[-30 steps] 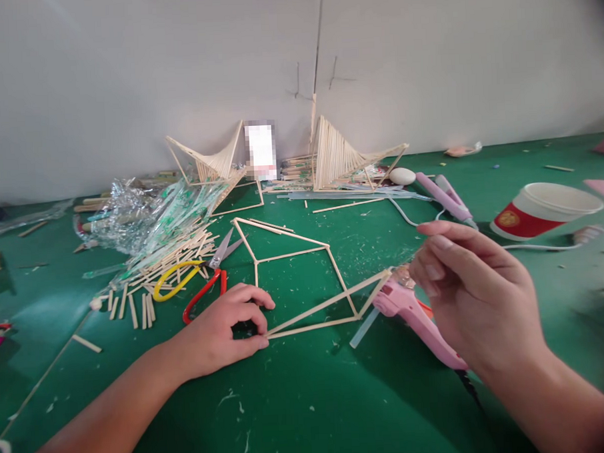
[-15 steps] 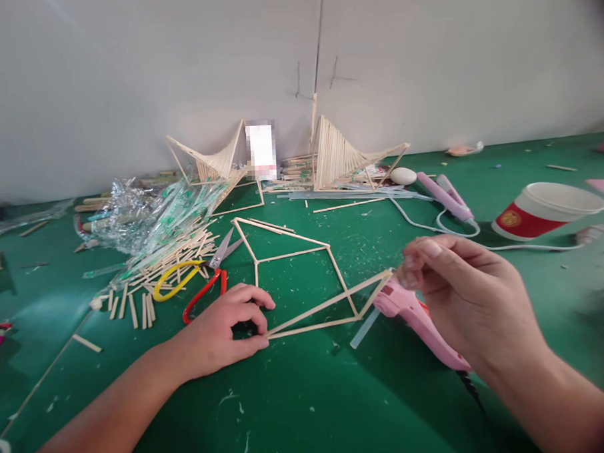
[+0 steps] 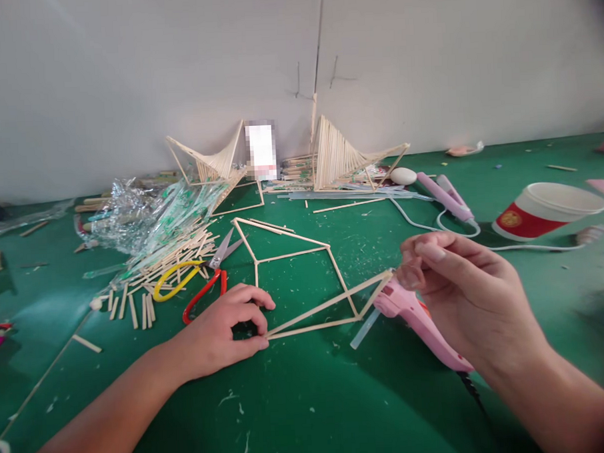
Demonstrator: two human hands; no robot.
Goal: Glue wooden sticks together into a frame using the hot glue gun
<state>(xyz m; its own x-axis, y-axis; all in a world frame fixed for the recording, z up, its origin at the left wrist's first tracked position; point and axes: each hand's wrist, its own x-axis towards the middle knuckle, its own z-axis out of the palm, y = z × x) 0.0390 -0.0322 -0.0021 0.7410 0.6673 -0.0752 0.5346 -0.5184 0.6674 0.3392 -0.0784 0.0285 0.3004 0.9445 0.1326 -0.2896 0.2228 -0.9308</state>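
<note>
Head view shows a green felt tabletop [image 3: 300, 413] littered with chips, meeting a plain grey wall [image 3: 125, 74] at 12 o'clock. Left hand [image 3: 221, 333] pinches the thin wooden stick frame [image 3: 304, 280]; right hand [image 3: 465, 299], at 3 o'clock, pinches its far corner over the pink glue gun [image 3: 416, 321].

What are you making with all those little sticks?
A person is working on a thin wooden stick frame on a green table. The left hand pinches the frame's near corner against the table. The right hand has its fingertips at the frame's right corner, just above a pink hot glue gun lying there. Red and yellow scissors and a heap of loose sticks lie to the left.
</note>
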